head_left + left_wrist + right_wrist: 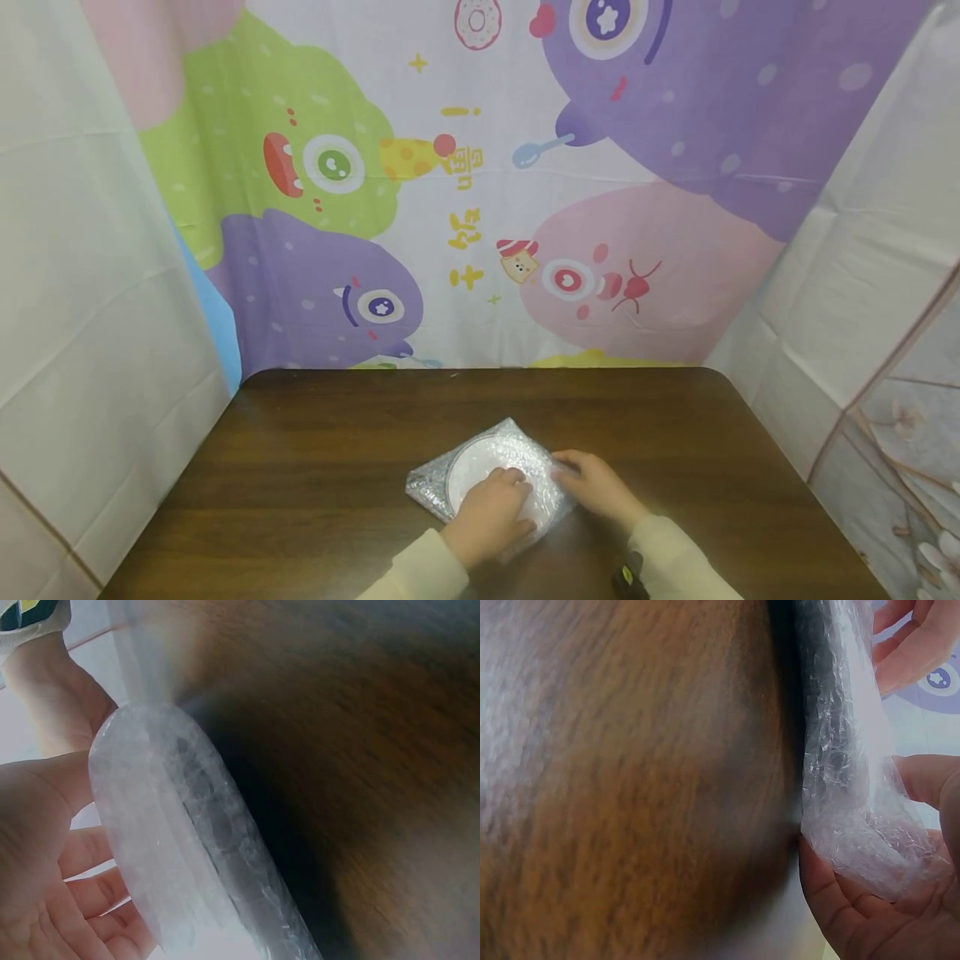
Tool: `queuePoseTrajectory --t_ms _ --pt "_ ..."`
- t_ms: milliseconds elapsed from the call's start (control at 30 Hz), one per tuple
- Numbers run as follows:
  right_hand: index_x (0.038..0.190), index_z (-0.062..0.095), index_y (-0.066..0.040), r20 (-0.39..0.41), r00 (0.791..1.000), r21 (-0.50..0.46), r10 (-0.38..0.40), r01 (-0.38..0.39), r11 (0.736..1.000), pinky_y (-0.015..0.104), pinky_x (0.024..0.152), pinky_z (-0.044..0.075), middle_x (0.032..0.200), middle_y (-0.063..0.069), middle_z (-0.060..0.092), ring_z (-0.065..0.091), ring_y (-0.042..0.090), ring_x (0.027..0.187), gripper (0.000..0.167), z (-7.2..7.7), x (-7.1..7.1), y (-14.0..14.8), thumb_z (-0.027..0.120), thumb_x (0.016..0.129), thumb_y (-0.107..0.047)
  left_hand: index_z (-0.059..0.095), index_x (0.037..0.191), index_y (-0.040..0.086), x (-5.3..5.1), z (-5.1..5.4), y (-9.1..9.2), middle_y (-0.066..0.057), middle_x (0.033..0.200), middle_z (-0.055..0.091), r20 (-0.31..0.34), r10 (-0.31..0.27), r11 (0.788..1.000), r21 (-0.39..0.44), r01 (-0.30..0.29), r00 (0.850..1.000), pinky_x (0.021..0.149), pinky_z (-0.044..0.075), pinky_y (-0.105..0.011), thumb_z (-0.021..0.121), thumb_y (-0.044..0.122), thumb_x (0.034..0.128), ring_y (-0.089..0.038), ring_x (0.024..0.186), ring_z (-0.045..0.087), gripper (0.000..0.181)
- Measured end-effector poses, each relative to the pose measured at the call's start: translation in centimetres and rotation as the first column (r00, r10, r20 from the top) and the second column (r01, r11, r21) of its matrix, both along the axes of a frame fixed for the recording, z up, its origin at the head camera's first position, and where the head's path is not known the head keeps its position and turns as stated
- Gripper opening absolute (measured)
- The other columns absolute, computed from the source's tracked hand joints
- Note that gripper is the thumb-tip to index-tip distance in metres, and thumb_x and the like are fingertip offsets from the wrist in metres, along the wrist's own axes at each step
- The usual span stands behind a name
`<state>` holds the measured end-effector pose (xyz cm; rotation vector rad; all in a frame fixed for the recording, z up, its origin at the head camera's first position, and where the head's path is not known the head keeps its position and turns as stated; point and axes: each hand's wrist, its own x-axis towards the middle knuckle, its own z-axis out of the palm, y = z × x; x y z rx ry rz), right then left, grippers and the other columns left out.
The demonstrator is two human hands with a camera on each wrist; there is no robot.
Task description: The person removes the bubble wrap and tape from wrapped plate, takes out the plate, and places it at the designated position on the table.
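A round white disc (480, 457), plate-like, lies on the table inside clear bubble wrap (426, 485). My left hand (489, 515) rests on top of it with fingers spread loosely over the wrapped face. At the right edge, my right hand (600, 487) pinches the wrap. The right wrist view shows bunched bubble wrap (870, 840) between the thumb and fingers of the right hand (877, 922). In the left wrist view, the left hand (45, 855) lies against the wrapped face, and the package edge (217, 817) looks thick. What is underneath stays hidden.
The package lies on a dark brown wooden table (315, 442). Behind it hangs a curtain (480, 317) printed with cartoon monsters, and pale cloth panels (82, 250) stand at both sides. A black object (628, 575) is by the right sleeve.
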<state>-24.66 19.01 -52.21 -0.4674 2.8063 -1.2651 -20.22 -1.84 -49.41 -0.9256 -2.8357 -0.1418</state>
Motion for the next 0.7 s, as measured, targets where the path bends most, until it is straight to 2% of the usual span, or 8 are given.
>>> queuePoseTrajectory --t_ms 200,267,467,600,700 --pt "0.12 0.065 -0.002 -0.013 1.0 0.002 0.0 0.0 1.0 0.056 0.1 0.048 0.12 0.02 0.067 0.061 0.04 0.115 0.033 0.0 0.0 0.0 0.066 0.092 -0.02 0.071 0.09 0.014 0.1 -0.1 0.3 0.003 0.093 0.063 -0.027 -0.02 1.0 -0.012 0.02 0.999 0.071 0.053 -0.021 0.076 0.037 0.0802 -0.012 0.085 0.057 0.025" --pt "0.12 0.066 -0.002 -0.016 1.0 0.001 0.001 -0.001 1.0 0.055 0.099 0.048 0.12 0.019 0.068 0.062 0.04 0.114 0.033 0.0 0.0 0.0 0.066 0.092 -0.02 0.07 0.086 0.015 0.2 -0.2 0.4 0.004 0.089 0.061 -0.045 -0.034 0.999 -0.022 0.033 0.998 0.07 0.052 -0.021 0.075 0.035 0.0803 -0.012 0.082 0.056 0.022" --pt "0.12 0.066 -0.003 -0.005 1.0 0.001 -0.011 0.011 1.0 0.055 0.099 0.049 0.12 0.018 0.068 0.062 0.039 0.114 0.033 0.0 0.1 -0.1 0.066 0.092 -0.021 0.069 0.08 0.016 0.7 0.1 0.6 0.006 0.082 0.058 -0.092 -0.061 0.996 -0.065 0.055 0.994 0.065 0.05 -0.018 0.076 0.034 0.0803 -0.009 0.077 0.054 0.019" --pt "0.119 0.066 -0.004 -0.005 1.0 0.006 -0.016 0.016 1.0 0.055 0.1 0.049 0.12 0.017 0.068 0.062 0.038 0.115 0.032 -0.1 0.0 -0.1 0.066 0.092 -0.022 0.069 0.078 0.017 0.9 0.0 0.9 0.006 0.079 0.057 -0.129 -0.072 0.994 -0.087 0.061 0.989 0.055 0.046 -0.017 0.075 0.033 0.0811 -0.008 0.072 0.053 0.017" --pt "0.119 0.066 -0.004 -0.017 1.0 0.012 -0.011 0.011 1.0 0.055 0.1 0.048 0.12 0.017 0.068 0.061 0.039 0.115 0.032 -0.3 -0.1 0.0 0.066 0.092 -0.021 0.069 0.078 0.019 1.1 -0.1 1.2 0.006 0.078 0.056 -0.166 -0.086 0.988 -0.14 0.063 0.982 0.049 0.042 -0.016 0.074 0.029 0.0804 -0.007 0.069 0.051 0.012"
